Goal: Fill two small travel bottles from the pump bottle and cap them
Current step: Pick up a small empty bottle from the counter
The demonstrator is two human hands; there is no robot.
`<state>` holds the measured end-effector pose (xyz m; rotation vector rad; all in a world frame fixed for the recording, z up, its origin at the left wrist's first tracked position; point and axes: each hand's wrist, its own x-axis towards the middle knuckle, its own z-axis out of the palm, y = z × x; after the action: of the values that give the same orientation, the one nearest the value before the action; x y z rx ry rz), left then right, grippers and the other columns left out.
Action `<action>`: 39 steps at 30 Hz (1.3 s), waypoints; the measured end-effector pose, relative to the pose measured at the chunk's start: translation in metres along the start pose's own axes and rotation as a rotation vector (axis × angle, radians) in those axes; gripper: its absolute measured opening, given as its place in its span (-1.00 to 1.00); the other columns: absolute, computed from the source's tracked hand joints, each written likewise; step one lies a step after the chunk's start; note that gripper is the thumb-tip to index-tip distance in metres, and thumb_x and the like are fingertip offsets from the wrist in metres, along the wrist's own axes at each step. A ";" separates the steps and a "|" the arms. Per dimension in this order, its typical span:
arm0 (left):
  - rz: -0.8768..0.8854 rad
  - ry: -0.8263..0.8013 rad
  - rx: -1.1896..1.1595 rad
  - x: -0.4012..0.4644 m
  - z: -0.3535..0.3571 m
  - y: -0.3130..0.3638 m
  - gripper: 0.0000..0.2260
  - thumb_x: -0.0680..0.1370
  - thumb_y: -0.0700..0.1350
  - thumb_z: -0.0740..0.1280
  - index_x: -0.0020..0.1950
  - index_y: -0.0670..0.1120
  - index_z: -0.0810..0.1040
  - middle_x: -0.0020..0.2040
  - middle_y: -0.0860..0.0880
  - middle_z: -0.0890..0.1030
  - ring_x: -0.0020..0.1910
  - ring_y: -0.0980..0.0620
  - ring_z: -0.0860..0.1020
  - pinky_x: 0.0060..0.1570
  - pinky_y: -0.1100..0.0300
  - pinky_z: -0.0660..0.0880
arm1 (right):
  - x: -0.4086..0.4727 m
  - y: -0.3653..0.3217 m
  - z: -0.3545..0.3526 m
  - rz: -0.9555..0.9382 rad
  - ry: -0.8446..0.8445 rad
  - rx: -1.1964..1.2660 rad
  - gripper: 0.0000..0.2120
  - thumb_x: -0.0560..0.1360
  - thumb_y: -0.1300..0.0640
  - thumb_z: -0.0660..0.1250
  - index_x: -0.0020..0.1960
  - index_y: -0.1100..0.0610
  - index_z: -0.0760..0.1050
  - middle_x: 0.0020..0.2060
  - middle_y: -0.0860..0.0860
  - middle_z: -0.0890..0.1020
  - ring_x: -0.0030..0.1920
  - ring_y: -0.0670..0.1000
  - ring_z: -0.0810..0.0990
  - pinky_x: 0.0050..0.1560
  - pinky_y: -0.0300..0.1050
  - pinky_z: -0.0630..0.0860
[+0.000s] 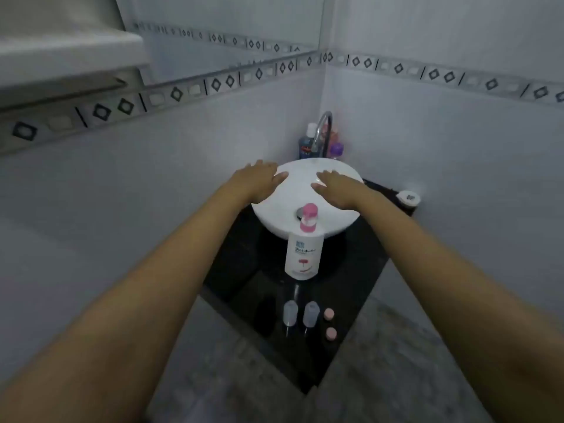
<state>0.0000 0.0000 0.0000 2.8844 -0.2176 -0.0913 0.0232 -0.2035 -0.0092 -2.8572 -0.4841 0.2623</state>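
Observation:
A white pump bottle [303,250] with a pink pump head stands on the black counter [360,264] in front of the basin. Nearer to me stand two small clear travel bottles, one on the left [289,313] and one on the right [310,314], both uncapped. Two pink caps [329,313] [331,333] lie just right of them. My left hand [258,180] hovers flat over the left rim of the white basin [290,190], fingers apart and holding nothing. Over the basin's right side my right hand [334,187] is held the same way.
A curved metal tap [322,129] rises behind the basin, with a blue bottle [306,145] and a purple-capped bottle [336,149] beside it in the corner. A small round white object [408,198] sits at the counter's right edge. Tiled walls close in on both sides.

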 end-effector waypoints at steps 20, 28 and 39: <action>-0.267 -0.145 -0.954 -0.132 0.238 -0.021 -0.40 0.29 -0.17 0.60 0.30 -0.07 0.54 0.16 -0.04 0.60 0.13 0.04 0.55 0.15 0.14 0.52 | -0.016 -0.006 0.088 -0.038 0.281 0.717 -0.70 0.65 0.09 0.06 0.22 0.16 0.48 0.09 0.09 0.61 0.12 0.04 0.54 0.12 -0.19 0.39; -0.243 -0.143 -0.925 -0.131 0.263 -0.009 -0.55 0.31 -0.25 0.57 0.16 -0.04 0.62 0.06 0.01 0.65 0.07 0.03 0.57 0.07 0.26 0.50 | -0.015 -0.005 0.091 -0.046 0.297 0.769 -0.71 0.64 0.11 0.06 0.18 0.18 0.50 0.06 0.11 0.61 0.06 0.01 0.54 0.14 -0.17 0.41; -0.255 -0.110 -0.907 -0.124 0.265 0.000 -0.74 0.44 -0.12 0.48 0.10 -0.11 0.60 0.01 -0.03 0.65 0.04 0.04 0.60 0.01 0.28 0.49 | -0.014 -0.003 0.092 -0.052 0.288 0.798 -0.73 0.65 0.08 0.08 0.17 0.16 0.49 0.03 0.09 0.61 0.05 0.02 0.54 0.11 -0.15 0.43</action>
<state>-0.1437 -0.0440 -0.2513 1.9860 0.1482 -0.3044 -0.0106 -0.1879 -0.0946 -2.0530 -0.2997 0.0151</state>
